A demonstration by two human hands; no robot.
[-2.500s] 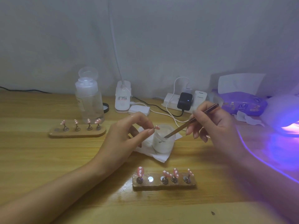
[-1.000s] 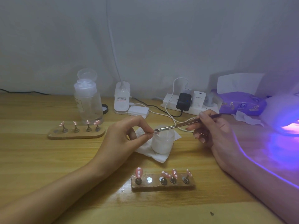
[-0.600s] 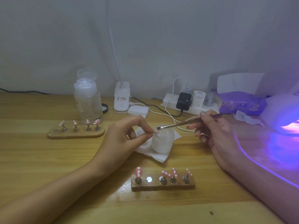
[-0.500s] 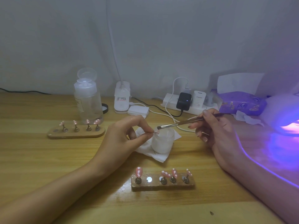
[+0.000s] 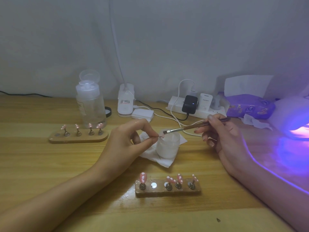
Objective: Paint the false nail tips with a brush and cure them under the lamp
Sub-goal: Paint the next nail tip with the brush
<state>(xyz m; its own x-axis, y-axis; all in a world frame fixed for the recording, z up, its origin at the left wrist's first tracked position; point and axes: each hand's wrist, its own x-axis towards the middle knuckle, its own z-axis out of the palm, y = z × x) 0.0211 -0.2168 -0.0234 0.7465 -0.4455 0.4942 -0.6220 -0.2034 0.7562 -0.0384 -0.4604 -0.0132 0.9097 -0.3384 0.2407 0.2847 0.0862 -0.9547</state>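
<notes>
Left hand [image 5: 123,141] pinches a nail tip [image 5: 161,135] above the jar [image 5: 168,145]; right hand [image 5: 222,134] grips the brush [image 5: 192,128], bristles touching the tip.

Brush [image 5: 192,127] tip seemingly on pinched nail tip [image 5: 161,135].

A nail tip [image 5: 161,135] shows only as a pink sliver, mostly hidden in the pinch of the left hand [image 5: 123,144]. The brush [image 5: 180,129] handle passes partly behind the fingers of the right hand [image 5: 224,138]. The right edge cuts off the glowing curing lamp [image 5: 294,118], and the label on the bottle [image 5: 91,104] is too small to read.
</notes>
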